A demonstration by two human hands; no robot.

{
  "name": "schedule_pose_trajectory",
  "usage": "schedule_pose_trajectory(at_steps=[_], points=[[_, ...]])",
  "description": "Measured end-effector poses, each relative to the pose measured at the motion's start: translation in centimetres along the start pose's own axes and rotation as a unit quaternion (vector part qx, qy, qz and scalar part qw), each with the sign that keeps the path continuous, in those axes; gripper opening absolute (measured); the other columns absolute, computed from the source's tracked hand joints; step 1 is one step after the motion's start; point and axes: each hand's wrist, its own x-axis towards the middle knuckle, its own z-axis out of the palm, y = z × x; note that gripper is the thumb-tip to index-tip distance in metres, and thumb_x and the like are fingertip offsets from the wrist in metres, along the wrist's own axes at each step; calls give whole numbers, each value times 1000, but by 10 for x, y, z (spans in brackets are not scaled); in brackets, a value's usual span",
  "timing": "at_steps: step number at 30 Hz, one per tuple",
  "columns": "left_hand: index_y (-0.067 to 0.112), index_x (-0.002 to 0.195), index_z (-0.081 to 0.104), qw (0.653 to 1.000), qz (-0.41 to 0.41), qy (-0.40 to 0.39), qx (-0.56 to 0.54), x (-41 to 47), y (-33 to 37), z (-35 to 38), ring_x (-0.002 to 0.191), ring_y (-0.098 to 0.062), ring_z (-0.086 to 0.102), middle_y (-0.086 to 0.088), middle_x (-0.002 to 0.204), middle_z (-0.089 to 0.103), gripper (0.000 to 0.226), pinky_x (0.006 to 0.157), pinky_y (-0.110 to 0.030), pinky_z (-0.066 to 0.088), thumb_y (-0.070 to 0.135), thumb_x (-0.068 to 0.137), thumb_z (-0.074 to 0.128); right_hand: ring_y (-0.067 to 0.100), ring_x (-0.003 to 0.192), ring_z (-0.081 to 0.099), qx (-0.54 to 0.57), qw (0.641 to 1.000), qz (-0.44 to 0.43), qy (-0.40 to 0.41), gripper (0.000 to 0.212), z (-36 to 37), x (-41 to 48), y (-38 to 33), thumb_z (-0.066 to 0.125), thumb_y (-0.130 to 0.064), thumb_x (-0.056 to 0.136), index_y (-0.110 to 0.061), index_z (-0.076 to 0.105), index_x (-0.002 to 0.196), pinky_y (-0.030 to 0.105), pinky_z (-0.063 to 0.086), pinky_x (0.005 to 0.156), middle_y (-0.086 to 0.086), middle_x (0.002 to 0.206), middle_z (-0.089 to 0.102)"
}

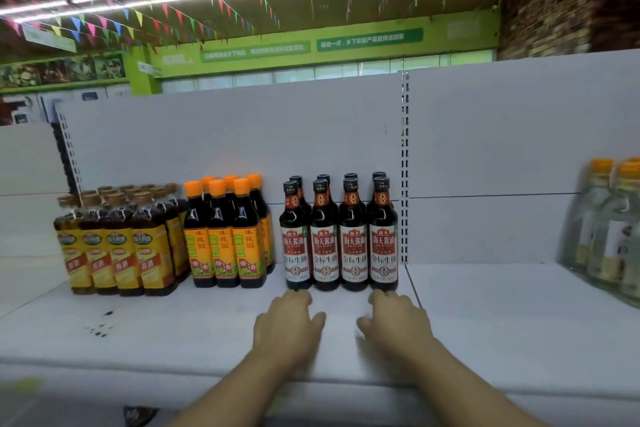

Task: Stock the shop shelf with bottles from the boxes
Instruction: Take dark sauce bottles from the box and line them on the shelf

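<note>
Head view is showing the left hand [287, 322] and the right hand [396, 321] lying palm down on the white metal shelf [194, 329]. The fingers are loosely spread, nearly straight, and holding nothing. The fingertips are reaching the feet of the two outer front bottles in a block of dark glass bottles with black caps and red-and-white labels [339, 246]. Whether they are touching the glass I cannot tell. The block is standing deep on the shelf, near the white back panel [242, 135].

The bottles are tall and narrow, so a push landing high or unevenly is likely to be tipping one into its neighbours. Pushing harder with one hand could be skewing the row. Any bottle falling forward would be rolling towards the open shelf edge.

Counting outward:
- The black-capped bottles are showing four in front and four behind, eight in all.
- Just left of them, dark bottles with orange caps and orange labels [221, 236] are showing six caps, three in front.
- Further left, brown-capped bottles with yellow labels [117, 246] are standing four across in front, with several rows behind that are too crowded to count.
- Far right, well apart, clear bottles with orange caps [609, 225] are blurring together; at least two.

No boxes are showing.
</note>
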Motion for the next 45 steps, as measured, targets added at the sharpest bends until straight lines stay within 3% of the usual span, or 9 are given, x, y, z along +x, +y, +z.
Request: schedule_pose_trajectory(at_steps=[14,19,23,26,30,35,37,41,45], points=[[26,142,52,997,62,-8,-40,-148,-59,-69,130,-22,49,3,142,51,51,99,-43,48,43,95,57,28,118,57,8,999,7,32,40,-27,-173,-87,52,-43,99,-18,57,130,41,51,94,5,128,61],[25,138,51,993,88,-52,-64,-220,-93,-79,120,-25,53,1,137,50,46,91,-45,54,39,95,58,27,86,61,18,999,39,18,24,-14,-258,-113,55,-40,95,-17,60,94,35,52,70,2,92,64],[22,141,48,989,101,-91,-55,-277,-117,-79,125,-27,49,-2,143,45,49,94,-46,52,41,97,58,20,62,42,17,998,64,-10,29,3,-324,-131,56,-38,96,-17,46,79,32,30,54,0,72,48],[24,143,47,985,107,-112,-70,-313,-131,-76,126,-26,50,-1,145,44,51,95,-47,52,41,96,59,21,69,52,29,996,80,-24,22,14,-365,-141,56,-40,98,-18,57,98,32,41,58,1,83,57],[26,145,48,984,100,-123,-84,-357,-144,-70,129,-26,49,1,147,45,53,95,-42,50,38,95,60,27,95,63,39,992,101,-59,39,31,-409,-149,55,-43,99,-15,62,125,39,56,81,7,109,66],[24,137,53,984,88,-136,-78,-401,-164,-56,123,-27,53,-1,140,51,44,92,-43,53,36,96,60,23,65,50,48,985,140,-89,23,62,-449,-153,58,-38,97,-18,54,87,31,36,54,3,74,52],[24,133,54,983,78,-147,-80,-414,-172,-46,121,-27,54,-1,137,52,40,90,-42,53,34,95,60,23,63,48,58,981,154,-101,23,74,-459,-150,59,-36,97,-17,53,84,31,39,54,4,72,51],[23,136,52,977,64,-189,-82,-433,-180,-14,123,-26,51,-1,138,49,44,93,-42,51,31,93,59,27,102,63,51,975,176,-125,38,93,-472,-137,60,-43,97,-16,59,124,41,57,88,7,118,64],[24,136,53,971,62,-220,-69,-451,-172,24,123,-27,51,-1,137,51,46,93,-43,52,29,91,61,29,106,66,38,973,181,-140,36,113,-487,-116,58,-36,98,-12,60,125,46,58,93,9,118,68]])
